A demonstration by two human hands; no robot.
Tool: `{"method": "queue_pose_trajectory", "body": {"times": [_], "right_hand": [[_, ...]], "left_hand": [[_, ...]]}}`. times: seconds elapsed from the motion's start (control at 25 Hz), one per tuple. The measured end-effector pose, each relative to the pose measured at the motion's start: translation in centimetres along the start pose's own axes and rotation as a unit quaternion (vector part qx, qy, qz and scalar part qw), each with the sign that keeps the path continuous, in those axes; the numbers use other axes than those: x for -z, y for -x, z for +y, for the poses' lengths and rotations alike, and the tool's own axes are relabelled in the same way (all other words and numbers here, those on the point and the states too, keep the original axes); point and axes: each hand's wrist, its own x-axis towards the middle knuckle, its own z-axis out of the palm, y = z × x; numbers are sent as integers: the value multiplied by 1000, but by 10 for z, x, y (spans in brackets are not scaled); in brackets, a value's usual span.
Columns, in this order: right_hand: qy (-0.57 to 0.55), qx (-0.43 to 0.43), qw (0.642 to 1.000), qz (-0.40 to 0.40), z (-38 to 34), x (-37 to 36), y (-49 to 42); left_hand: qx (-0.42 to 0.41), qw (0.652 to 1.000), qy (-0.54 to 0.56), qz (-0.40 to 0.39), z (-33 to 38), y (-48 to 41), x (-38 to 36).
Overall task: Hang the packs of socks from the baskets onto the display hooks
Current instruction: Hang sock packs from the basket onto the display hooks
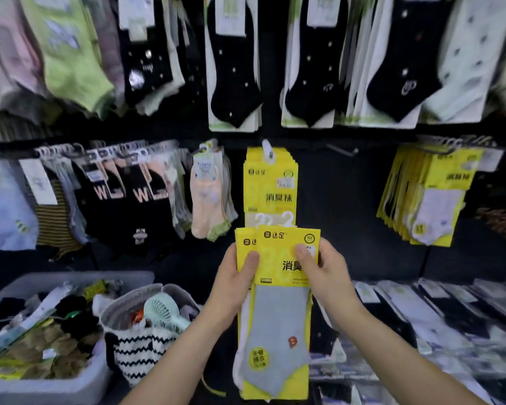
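Note:
I hold a small stack of yellow sock packs (278,323) upright in front of me, a grey sock showing on the front one. My left hand (237,279) grips the stack's left edge, thumb on the front. My right hand (322,270) grips the front pack's upper right, thumb on its yellow header. White plastic hangers (287,219) stick up from the packs' tops. Just above, a bunch of matching yellow packs (270,185) hangs on a display hook (268,149). A bare hook (342,150) juts out to its right.
At lower left a grey plastic basket (56,384) holds mixed sock packs. Beside it stands a black-and-white zigzag fabric basket (140,355) with a mint hand fan inside. Sock rows hang all over the dark wall. More yellow packs (427,197) hang right; flat packs lie lower right.

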Motion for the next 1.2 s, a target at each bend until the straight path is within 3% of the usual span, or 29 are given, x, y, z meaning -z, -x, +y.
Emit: {"method": "queue_pose_trajectory", "body": {"times": [0.24, 0.72, 1.2], "right_hand": [[25, 32, 999, 30, -43, -10, -54], [34, -27, 996, 82, -49, -26, -101], [177, -44, 981, 57, -40, -31, -127]], "left_hand": [[-80, 996, 21, 14, 42, -41, 18], [-60, 994, -7, 91, 51, -61, 67], [-76, 990, -9, 120, 60, -52, 84]]}}
